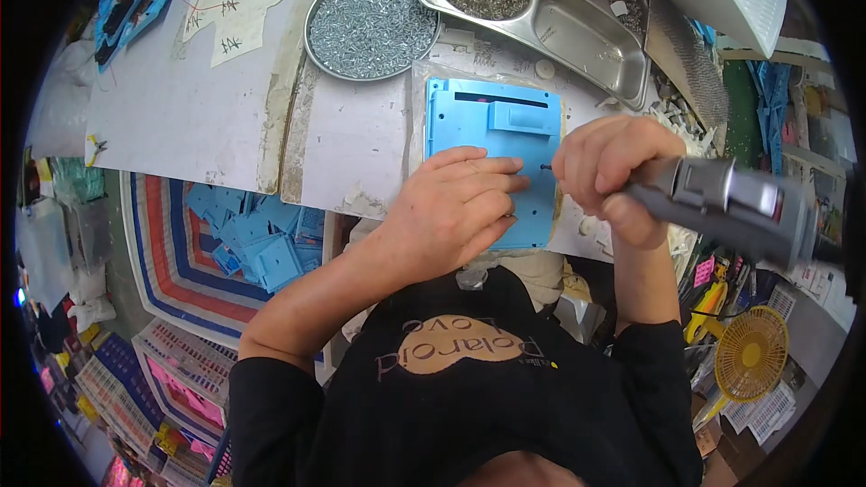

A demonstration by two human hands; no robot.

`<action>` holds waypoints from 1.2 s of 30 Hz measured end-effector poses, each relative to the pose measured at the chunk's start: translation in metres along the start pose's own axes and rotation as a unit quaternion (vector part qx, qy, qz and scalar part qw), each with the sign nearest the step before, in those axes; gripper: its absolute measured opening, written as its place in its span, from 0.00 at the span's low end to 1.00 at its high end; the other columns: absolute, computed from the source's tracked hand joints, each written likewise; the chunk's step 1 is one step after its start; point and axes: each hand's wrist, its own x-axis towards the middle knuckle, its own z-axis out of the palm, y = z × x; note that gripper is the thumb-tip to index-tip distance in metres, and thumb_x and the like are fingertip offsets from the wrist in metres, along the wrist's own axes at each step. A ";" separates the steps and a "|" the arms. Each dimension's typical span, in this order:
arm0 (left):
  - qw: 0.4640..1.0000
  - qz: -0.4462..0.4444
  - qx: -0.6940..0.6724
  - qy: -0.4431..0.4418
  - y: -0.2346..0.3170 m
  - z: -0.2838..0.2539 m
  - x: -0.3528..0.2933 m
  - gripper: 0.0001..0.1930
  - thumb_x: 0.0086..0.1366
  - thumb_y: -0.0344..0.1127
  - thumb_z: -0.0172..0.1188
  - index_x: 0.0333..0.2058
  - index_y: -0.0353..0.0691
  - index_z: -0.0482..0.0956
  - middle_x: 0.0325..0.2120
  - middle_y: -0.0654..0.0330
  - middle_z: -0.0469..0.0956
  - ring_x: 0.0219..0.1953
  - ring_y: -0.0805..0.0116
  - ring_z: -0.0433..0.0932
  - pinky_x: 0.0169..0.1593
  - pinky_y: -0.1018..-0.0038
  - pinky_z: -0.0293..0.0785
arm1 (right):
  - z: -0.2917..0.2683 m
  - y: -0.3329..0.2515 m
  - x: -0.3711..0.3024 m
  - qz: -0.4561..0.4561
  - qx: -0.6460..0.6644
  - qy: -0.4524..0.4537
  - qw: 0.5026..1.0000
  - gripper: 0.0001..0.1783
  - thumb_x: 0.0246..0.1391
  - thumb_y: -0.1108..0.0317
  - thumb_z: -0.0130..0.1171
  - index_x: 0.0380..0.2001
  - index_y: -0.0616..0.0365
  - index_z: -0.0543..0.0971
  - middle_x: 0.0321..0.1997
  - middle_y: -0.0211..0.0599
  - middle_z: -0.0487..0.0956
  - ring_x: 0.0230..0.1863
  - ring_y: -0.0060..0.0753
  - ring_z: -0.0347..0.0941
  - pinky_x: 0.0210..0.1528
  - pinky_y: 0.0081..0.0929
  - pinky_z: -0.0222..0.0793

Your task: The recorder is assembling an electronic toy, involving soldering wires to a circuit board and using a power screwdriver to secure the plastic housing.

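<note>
A light-blue plastic housing [458, 131] lies on the worktable in front of me, with a dark slot near its far edge and a raised block below it. My left hand [462, 203] rests across its lower left part, fingers laid over the surface; what is under the palm is hidden. Wrapped round a dark electric screwdriver [704, 198], my right hand [618, 162] is at the housing's right edge. The tool lies nearly level, its thin bit pointing left to the panel; I cannot tell whether the bit touches it.
Beyond the housing stand a round tray of silvery screws [372, 25] and a steel compartment tray [591, 41] with small metal parts. Left below the table, a striped bin [180, 257] holds blue plastic parts. A yellow fan [750, 353] stands at the lower right.
</note>
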 end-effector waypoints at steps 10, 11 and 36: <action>0.992 -0.035 -0.071 0.101 0.005 -0.002 0.001 0.12 0.56 0.25 0.71 0.38 0.42 0.82 0.38 0.60 0.86 0.47 0.63 0.84 0.61 0.56 0.71 | 0.022 -0.035 0.017 -0.082 0.107 -0.092 0.987 0.14 0.61 0.59 0.66 0.41 0.50 0.73 0.17 0.20 0.74 0.16 0.19 0.69 0.21 0.22 0.69; 0.991 -0.035 -0.059 0.113 0.004 -0.004 -0.001 0.12 0.55 0.25 0.71 0.38 0.42 0.81 0.37 0.60 0.85 0.45 0.63 0.84 0.61 0.56 0.70 | 0.024 -0.031 0.019 -0.081 0.102 -0.094 0.987 0.13 0.61 0.59 0.66 0.41 0.50 0.73 0.17 0.20 0.73 0.15 0.19 0.69 0.21 0.22 0.69; 0.922 -0.173 0.342 0.050 -0.122 -0.095 0.034 0.05 0.58 0.39 0.67 0.31 0.47 0.86 0.36 0.64 0.80 0.47 0.60 0.76 0.58 0.50 0.63 | 0.044 0.056 0.099 -0.084 0.089 0.014 0.992 0.09 0.60 0.70 0.60 0.37 0.62 0.70 0.20 0.35 0.73 0.17 0.21 0.65 0.24 0.25 0.67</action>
